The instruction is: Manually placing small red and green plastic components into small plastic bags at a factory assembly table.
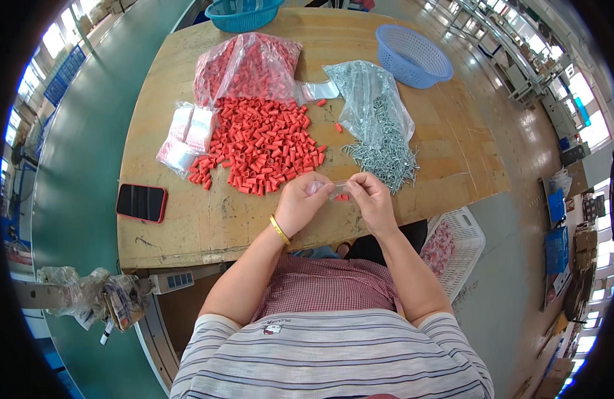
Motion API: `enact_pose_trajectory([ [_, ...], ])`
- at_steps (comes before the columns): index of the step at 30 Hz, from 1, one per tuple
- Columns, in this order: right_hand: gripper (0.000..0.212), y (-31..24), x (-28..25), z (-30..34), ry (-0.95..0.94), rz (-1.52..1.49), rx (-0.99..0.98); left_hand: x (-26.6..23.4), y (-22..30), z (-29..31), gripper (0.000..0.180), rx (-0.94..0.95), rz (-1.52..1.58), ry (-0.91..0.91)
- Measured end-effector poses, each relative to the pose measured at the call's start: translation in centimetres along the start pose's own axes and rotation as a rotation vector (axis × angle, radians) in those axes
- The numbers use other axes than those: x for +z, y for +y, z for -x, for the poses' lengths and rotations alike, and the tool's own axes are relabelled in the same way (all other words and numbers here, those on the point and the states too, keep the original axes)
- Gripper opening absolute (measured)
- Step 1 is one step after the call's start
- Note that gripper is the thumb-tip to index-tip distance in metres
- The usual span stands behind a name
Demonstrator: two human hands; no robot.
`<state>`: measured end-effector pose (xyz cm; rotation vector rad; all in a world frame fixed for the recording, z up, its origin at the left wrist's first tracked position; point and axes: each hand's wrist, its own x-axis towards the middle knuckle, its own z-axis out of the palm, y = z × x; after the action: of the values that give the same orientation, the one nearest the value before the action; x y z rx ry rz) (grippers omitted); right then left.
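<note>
Between the fingertips of both hands stretches a small clear plastic bag [340, 189], just above the near part of the table. My left hand [303, 203] is closed on one side of it, and my right hand [375, 205] pinches the other. Some red shows just below the bag; whether it is inside or on the table I cannot tell. Beyond my left hand spreads a heap of short red plastic tubes [264, 143], spilling from a large clear bag [247, 66]. Past my right hand lies a pile of silvery screws [387, 165], partly under another clear bag [370, 83].
Packs of clear bags [187, 133] lie left of the red heap, with a red-cased phone [141, 203] nearer the left edge. A blue basket [413, 56] and a teal basket [244, 16] stand at the back. Below the table's right side, a white crate [472, 245] holds small red-filled bags.
</note>
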<state>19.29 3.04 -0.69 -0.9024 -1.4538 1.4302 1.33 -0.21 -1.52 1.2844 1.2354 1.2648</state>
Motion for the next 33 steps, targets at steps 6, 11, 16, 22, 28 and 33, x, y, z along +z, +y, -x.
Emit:
enact_pose_trajectory([
  [6,0.013,1.3,-1.0,-0.1,0.048,-0.051,0.048,0.9,3.0,0.1,0.016,-0.211,0.25,-0.052],
  [11,0.014,-0.1,0.1,0.2,0.007,0.054,0.033,1.2,0.9,-0.6,0.014,-0.15,0.267,-0.067],
  [16,0.008,-0.1,-0.4,0.6,0.012,0.084,-0.009,1.8,0.4,-0.7,0.015,-0.088,0.124,-0.086],
  [22,0.01,-2.4,-7.3,5.3,0.367,0.356,-0.028,-1.0,-0.3,-1.3,0.031,-0.347,0.81,-0.233],
  [28,0.012,-3.2,-20.1,14.9,0.662,0.973,0.154,-0.7,0.7,-1.2,0.033,-0.38,0.826,-0.22],
  [33,0.013,-1.7,-20.1,14.7,0.6,1.329,0.105,-0.2,0.3,-1.6,0.024,-0.396,0.747,-0.234],
])
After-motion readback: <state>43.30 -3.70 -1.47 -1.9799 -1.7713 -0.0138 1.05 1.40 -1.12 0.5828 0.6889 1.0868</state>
